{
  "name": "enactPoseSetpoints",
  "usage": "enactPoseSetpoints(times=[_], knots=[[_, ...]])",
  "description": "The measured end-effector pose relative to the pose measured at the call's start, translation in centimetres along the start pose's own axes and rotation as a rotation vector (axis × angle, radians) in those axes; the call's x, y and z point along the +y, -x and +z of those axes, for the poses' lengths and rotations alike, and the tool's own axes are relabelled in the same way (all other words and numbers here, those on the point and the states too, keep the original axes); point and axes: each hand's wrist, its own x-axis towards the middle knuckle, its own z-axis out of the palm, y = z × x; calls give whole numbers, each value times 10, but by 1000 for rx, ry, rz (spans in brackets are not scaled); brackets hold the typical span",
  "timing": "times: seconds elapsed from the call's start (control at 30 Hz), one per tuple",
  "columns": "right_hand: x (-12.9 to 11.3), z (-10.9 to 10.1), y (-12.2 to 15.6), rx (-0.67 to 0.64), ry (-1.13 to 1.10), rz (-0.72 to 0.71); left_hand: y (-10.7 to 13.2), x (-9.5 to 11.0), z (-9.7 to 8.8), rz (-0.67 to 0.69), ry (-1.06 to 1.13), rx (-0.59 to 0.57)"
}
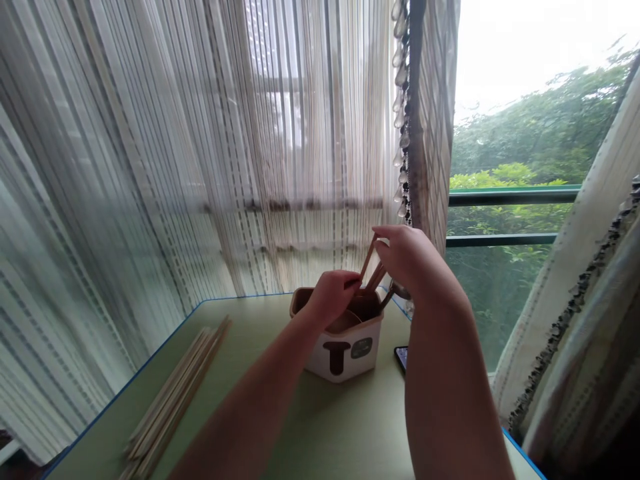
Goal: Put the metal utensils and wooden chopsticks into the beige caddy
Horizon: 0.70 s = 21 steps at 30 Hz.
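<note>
A white and brown utensil holder stands on the table. My right hand is above its right side, with fingers closed on the upper end of a wooden chopstick. My left hand reaches over the holder's rim, its fingers pinched at the lower part of that chopstick. More chopsticks slant up out of the holder beneath my right hand. Beside them, a metal utensil leans out, partly hidden by my right hand. My left hand and forearm hide part of the holder's inside.
A loose bundle of chopsticks lies on the left of the pale green table, which has a blue edge. A phone is partly hidden by my right forearm. Sheer curtains hang behind the table, and a railing shows at right.
</note>
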Motion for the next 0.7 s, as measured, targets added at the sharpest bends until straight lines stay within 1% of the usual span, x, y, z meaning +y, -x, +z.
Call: enactPoseSetpoints(times=[0.07,0.17,0.23,0.33,0.43,0.57,0.63,0.7], knots=[[1,-1,1,-10,15,-6,0,1,-1,32,-59,5],[2,-2,2,-70,39,-13,1,0,-3,64,-158,-13],[3,-3,3,-113,59,-13,1,0,-3,56,-190,-30],[5,-3,4,-133,86,-20,1,-1,-2,37,-194,5],[9,-1,4,-111,81,-44,1,0,-1,61,-174,37],[10,-3,5,-26,39,-60,1,1,-1,72,-176,52],[8,-8,7,11,-2,-58,2,0,-1,92,-204,41],[5,-13,8,14,-44,-41,2,-1,0,129,-239,4]])
